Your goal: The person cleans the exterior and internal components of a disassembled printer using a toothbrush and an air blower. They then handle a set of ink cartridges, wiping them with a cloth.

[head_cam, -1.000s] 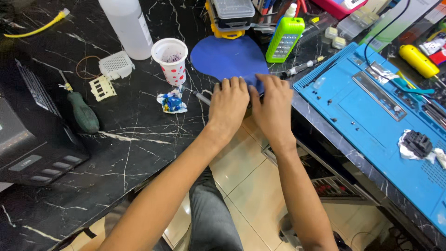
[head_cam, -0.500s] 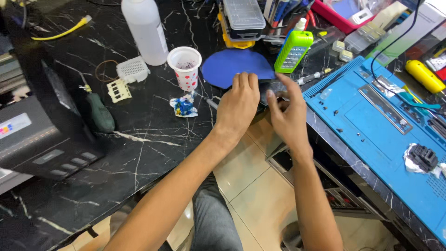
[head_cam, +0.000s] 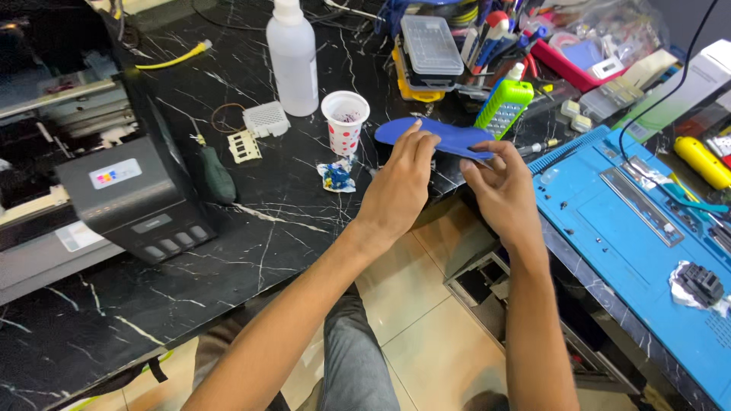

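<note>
We are holding a flat blue oval pad [head_cam: 445,138] at the inner corner of the black marble worktop [head_cam: 228,228], where it meets the bench carrying the blue repair mat [head_cam: 609,221]. The pad is lifted at a slight tilt, its far end over the worktop, just beside the green handheld device [head_cam: 502,106] and near the spotted paper cup [head_cam: 345,120].

Progress, as we are judging it: the pad is off the surface and in both hands, so the pick-up is looking complete. No placement is showing; the pad is resting on nothing that we can make out. Whatever the black printer [head_cam: 99,175] at the left may need, nothing is happening there, and the green-handled screwdriver [head_cam: 215,172] is lying untouched.

Pose of the hands: our left hand [head_cam: 400,186] is reaching forward with the back of the hand up, fingers together and laid over the near edge of the pad, thumb hidden beneath, so we are reading it as a pinch on the pad. Our right hand [head_cam: 501,194] is turned slightly inward, thumb and forefinger closing on the pad's right end, the other fingers curled. Both forearms are extending from the lap, well apart at the elbows.
</note>
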